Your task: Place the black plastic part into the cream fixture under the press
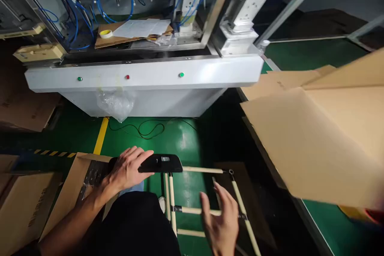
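the cream-coloured tubular metal frame [192,192], a rack of thin rods joined by small black clips, stands low over the green floor [180,140], just in front of the person's dark-clad lap. along its top rail sits a black curved plastic grip piece [159,163] with a small label. the left hand [129,168] lies over the left end of that grip piece, fingers spread and curled lightly over it, resting rather than clenched. the right hand [222,220] hovers open to the right of the frame's middle rods, fingers loose and blurred, holding nothing, with one slanted rod just beyond it.

the frame looks light and stiff, though its thin rods could likely flex or twist if lifted by one corner; the smooth coating seems slippery. the padded black grip and the clipped joints look like the surest holds.

an open brown cardboard box [84,184] sits left of the frame, large cardboard sheets [324,136] right, and a white machine bench [144,76] beyond it.
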Demonstrator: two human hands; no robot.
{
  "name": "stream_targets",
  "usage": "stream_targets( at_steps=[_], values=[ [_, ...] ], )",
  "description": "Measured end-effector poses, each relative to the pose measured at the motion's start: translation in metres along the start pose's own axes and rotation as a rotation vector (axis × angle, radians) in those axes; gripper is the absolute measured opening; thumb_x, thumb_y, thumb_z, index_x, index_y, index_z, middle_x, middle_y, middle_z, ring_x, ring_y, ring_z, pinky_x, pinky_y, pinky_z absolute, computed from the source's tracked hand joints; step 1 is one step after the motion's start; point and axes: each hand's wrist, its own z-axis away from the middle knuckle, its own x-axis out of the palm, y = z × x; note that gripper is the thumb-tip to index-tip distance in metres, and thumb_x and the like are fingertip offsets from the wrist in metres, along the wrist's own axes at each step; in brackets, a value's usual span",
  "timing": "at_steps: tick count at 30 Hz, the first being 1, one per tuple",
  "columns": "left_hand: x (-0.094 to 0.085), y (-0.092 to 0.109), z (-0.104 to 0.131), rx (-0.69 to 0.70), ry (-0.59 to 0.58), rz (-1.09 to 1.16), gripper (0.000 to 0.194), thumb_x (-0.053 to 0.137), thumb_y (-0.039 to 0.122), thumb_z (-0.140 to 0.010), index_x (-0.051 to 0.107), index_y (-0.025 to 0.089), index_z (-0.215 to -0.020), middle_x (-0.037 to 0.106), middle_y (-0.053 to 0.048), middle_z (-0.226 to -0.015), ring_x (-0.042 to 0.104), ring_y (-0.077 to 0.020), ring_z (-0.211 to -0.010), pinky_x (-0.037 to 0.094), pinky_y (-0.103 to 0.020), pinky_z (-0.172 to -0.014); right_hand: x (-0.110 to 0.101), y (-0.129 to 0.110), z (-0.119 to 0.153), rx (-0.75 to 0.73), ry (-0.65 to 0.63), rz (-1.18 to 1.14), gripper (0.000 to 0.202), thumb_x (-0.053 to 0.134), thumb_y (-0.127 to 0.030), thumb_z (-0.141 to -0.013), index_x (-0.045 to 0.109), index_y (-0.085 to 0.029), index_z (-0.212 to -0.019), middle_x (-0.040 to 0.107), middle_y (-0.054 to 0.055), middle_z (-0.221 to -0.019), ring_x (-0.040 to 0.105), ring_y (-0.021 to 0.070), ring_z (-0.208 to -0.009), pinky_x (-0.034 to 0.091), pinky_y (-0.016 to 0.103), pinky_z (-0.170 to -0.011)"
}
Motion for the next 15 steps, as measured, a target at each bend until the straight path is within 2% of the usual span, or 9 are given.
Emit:
stream_targets(
  at_steps=[2, 4, 6, 8, 11, 15],
  values=[
    [-0.008, -0.026, -0.015, 0.007, -0.016, -0.069, 0.05, 0.079, 0.041, -0.089, 0.065, 0.026, -0.135, 0.072, -0.007, -0.108, 0.064, -0.0254, -0.099, 0.051, -0.039, -0.087, 0.035, -0.04, -0.042, -0.216, -0.001, -0.064, 0.066, 0.056, -0.05, -0.102, 0.032, -0.036, -0.162, 0.06, 0.018, -0.141, 0.063, 0.0388, -0.126, 0.055, 0.062, -0.104],
    [-0.015, -0.053, -0.03, -0.007, -0.05, -0.101, 0.052, 0.081, 0.041, -0.087, 0.065, 0.026, -0.134, 0.071, -0.006, -0.105, 0.064, -0.0256, -0.099, 0.05, -0.039, -0.086, 0.072, -0.08, -0.091, -0.467, -0.126, -0.067, 0.08, 0.065, -0.056, -0.096, 0.028, -0.037, -0.164, 0.06, 0.017, -0.146, 0.062, 0.0405, -0.129, 0.056, 0.061, -0.104],
    [-0.023, -0.08, -0.045, -0.032, -0.111, -0.11, 0.052, 0.084, 0.044, -0.084, 0.067, 0.025, -0.129, 0.07, -0.005, -0.104, 0.064, -0.0258, -0.101, 0.049, -0.039, -0.086, 0.11, -0.114, -0.136, -0.688, -0.244, -0.055, 0.084, 0.066, -0.053, -0.096, 0.025, -0.033, -0.167, 0.067, 0.015, -0.137, 0.069, 0.0374, -0.118, 0.061, 0.054, -0.095],
    [-0.032, -0.108, -0.059, -0.07, -0.174, -0.095, 0.048, 0.083, 0.048, -0.084, 0.067, 0.023, -0.122, 0.07, -0.005, -0.107, 0.064, -0.0258, -0.104, 0.05, -0.039, -0.091, 0.148, -0.138, -0.17, -0.849, -0.304, -0.071, 0.08, 0.064, -0.045, -0.1, 0.026, -0.026, -0.167, 0.075, 0.012, -0.117, 0.074, 0.0308, -0.098, 0.064, 0.044, -0.08],
    [-0.047, -0.143, -0.072, -0.163, -0.224, -0.031, 0.048, 0.08, 0.048, -0.085, 0.065, 0.023, -0.123, 0.07, -0.006, -0.112, 0.064, -0.0263, -0.11, 0.049, -0.039, -0.101, 0.193, -0.156, -0.202, -0.967, -0.287, -0.107, 0.066, 0.062, -0.041, -0.103, 0.038, -0.018, -0.16, 0.075, 0.008, -0.097, 0.073, 0.025, -0.08, 0.063, 0.036, -0.069],
    [-0.06, -0.182, -0.074, -0.318, -0.181, 0.101, 0.065, 0.085, 0.052, -0.079, 0.061, 0.026, -0.133, 0.071, -0.006, -0.121, 0.064, -0.0292, -0.118, 0.047, -0.044, -0.112, 0.225, -0.163, -0.234, -1.057, -0.293, -0.135, 0.052, 0.058, -0.047, -0.105, 0.053, -0.017, -0.147, 0.075, 0.009, -0.098, 0.075, 0.0247, -0.084, 0.063, 0.035, -0.073]
  ],
)
